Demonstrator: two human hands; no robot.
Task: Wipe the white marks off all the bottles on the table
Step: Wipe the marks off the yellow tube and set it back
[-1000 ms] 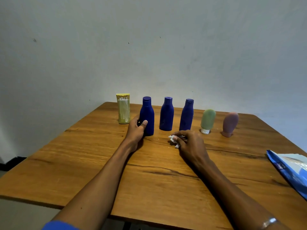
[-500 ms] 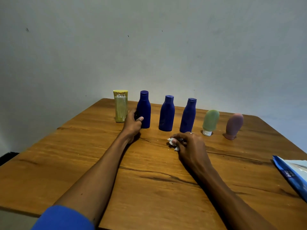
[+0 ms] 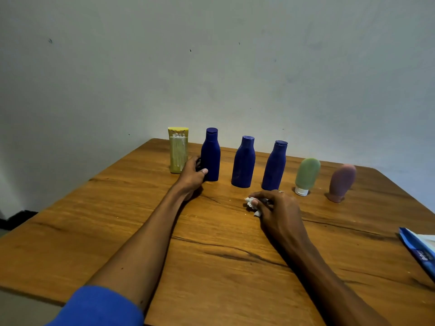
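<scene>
Head view: left hand (image 3: pixel 191 176) grip curls around leftmost blue bottle (image 3: pixel 210 155); right hand (image 3: pixel 277 209) pinches crumpled tissue (image 3: pixel 251 203).

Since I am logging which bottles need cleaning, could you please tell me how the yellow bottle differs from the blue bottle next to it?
The yellow bottle is flat-sided and streaked with white marks; the leftmost blue bottle is rounded with a narrow neck, and no marks show. The left hand grips the blue bottle; whether it touches the yellow one is unclear. Both stand upright on the table.
</scene>
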